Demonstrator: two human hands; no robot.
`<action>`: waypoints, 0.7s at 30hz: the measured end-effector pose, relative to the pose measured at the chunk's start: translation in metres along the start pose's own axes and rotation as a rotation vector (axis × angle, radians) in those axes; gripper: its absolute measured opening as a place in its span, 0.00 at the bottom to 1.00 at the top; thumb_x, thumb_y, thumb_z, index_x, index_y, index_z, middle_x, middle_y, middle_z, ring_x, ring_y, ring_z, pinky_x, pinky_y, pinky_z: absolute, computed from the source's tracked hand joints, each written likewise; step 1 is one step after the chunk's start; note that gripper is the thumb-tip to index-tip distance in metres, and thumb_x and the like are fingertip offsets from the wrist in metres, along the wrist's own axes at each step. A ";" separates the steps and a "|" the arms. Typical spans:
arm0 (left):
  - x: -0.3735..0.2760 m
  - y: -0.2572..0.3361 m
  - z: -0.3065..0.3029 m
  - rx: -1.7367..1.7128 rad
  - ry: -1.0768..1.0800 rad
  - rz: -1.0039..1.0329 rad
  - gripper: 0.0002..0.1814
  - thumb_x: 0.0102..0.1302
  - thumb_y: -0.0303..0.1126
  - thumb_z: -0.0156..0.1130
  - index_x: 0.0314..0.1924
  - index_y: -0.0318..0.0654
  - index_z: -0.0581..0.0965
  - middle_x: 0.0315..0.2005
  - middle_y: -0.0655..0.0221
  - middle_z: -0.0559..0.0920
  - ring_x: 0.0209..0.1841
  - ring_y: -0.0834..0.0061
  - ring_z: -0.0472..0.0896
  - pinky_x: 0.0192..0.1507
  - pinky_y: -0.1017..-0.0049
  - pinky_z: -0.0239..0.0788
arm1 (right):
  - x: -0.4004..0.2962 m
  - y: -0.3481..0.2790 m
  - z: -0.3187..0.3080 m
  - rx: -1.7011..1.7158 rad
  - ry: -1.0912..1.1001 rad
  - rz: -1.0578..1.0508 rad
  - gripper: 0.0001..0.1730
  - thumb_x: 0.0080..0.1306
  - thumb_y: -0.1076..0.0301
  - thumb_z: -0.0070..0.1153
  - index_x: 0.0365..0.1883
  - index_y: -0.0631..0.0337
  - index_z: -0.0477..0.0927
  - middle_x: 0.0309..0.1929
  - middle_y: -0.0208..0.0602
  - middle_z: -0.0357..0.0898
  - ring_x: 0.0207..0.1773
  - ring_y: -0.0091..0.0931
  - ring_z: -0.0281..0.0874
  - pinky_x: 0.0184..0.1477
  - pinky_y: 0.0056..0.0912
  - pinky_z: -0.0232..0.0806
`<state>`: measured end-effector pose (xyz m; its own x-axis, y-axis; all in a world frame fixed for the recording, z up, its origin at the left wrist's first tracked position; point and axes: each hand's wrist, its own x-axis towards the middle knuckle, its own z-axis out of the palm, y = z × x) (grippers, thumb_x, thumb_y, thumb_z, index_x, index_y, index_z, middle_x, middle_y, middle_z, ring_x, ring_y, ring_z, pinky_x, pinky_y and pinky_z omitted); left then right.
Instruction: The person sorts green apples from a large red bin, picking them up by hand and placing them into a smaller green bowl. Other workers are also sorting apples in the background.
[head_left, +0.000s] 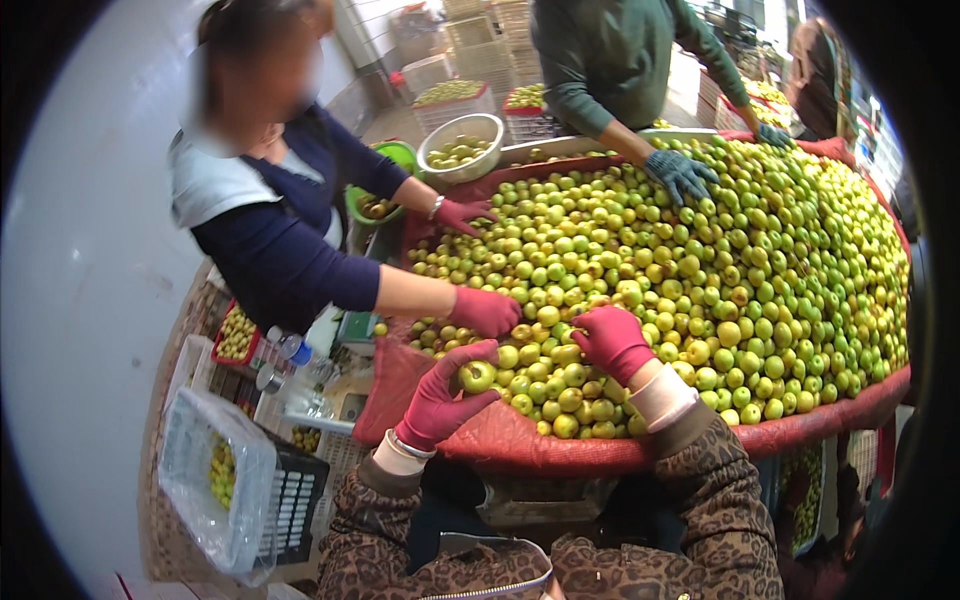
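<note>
My left hand, in a dark pink glove, holds a round green fruit with a brownish hollow between thumb and fingers. It hovers above the near left edge of a large heap of small green-yellow fruits. My right hand, gloved alike, reaches over the heap with its fingers curled downward. What lies under those fingertips is hidden, so I cannot tell whether it grips a fruit. The heap rests on a table lined with red cloth, whose padded rim runs in front of me.
At left, a co-worker's pink-gloved hands touch the heap, one close to mine. Another person's grey-blue glove rests on the far side. A white bowl, a green basin and a plastic-lined crate hold fruit.
</note>
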<state>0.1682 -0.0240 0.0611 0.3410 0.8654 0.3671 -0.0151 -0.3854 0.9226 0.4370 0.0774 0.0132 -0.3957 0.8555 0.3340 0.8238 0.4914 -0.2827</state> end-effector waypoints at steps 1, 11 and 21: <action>-0.009 0.009 0.000 0.028 0.050 0.025 0.35 0.54 0.12 0.64 0.63 0.39 0.67 0.59 0.67 0.71 0.60 0.75 0.70 0.64 0.71 0.61 | 0.000 0.000 0.000 0.027 0.017 -0.011 0.11 0.57 0.55 0.60 0.25 0.52 0.82 0.27 0.38 0.80 0.34 0.40 0.79 0.37 0.45 0.71; -0.030 0.014 0.031 -0.365 0.191 -0.149 0.33 0.58 0.15 0.59 0.64 0.39 0.66 0.45 0.71 0.73 0.41 0.82 0.74 0.44 0.79 0.69 | -0.016 -0.083 -0.032 1.329 -0.678 0.105 0.21 0.70 0.57 0.54 0.55 0.62 0.77 0.43 0.32 0.82 0.44 0.20 0.80 0.41 0.23 0.73; -0.009 -0.009 0.047 -0.784 0.114 -0.066 0.19 0.56 0.27 0.55 0.50 0.36 0.72 0.39 0.66 0.73 0.35 0.76 0.73 0.34 0.78 0.63 | -0.019 -0.073 -0.034 1.399 -0.723 0.012 0.24 0.72 0.52 0.48 0.59 0.60 0.72 0.43 0.30 0.80 0.42 0.19 0.78 0.41 0.22 0.71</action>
<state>0.2096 -0.0439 0.0439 0.2663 0.9226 0.2792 -0.6702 -0.0309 0.7415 0.3984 0.0202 0.0583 -0.8322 0.5530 -0.0417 -0.0234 -0.1101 -0.9937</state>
